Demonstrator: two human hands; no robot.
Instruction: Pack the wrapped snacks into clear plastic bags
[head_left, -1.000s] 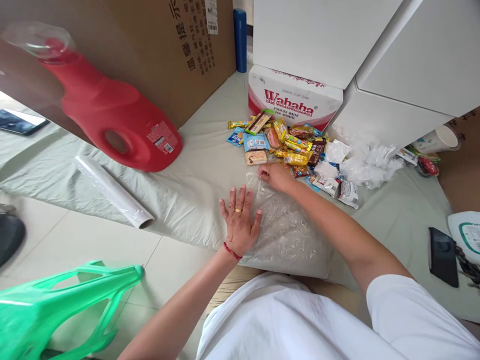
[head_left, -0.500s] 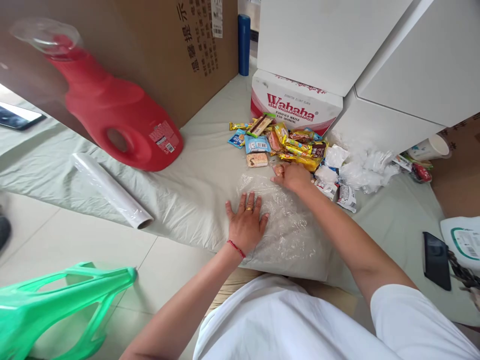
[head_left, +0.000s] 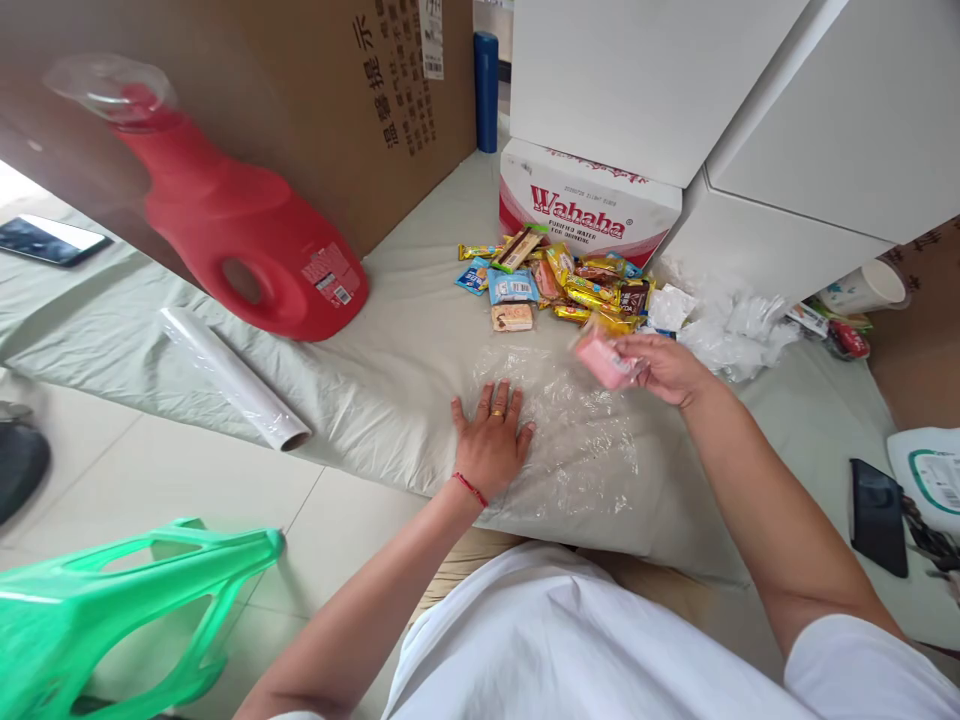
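My left hand (head_left: 492, 440) lies flat, fingers spread, on a sheet of clear plastic wrap (head_left: 577, 440) spread over a pale green cloth (head_left: 397, 350). My right hand (head_left: 664, 366) is lifted above the wrap's far right corner and grips a pink snack packet (head_left: 604, 362), which looks blurred. Just beyond it lies a pile of wrapped snacks (head_left: 559, 282) in yellow, blue and brown wrappers, with crumpled white wrappers (head_left: 724, 325) to its right.
A red detergent jug (head_left: 240, 240) and a roll of plastic wrap (head_left: 236, 380) lie at left, near a large cardboard box (head_left: 330, 90). A Wahaha carton (head_left: 585, 205) and white cabinets (head_left: 750, 120) stand behind. A green plastic stool (head_left: 120, 610), two phones (head_left: 877, 515) (head_left: 49, 240) and a paper cup (head_left: 870, 285) are around.
My right hand left the edge of the wrap, reached into the snack pile and came up to the right holding a pink packet. The left hand stayed pressed on the wrap.
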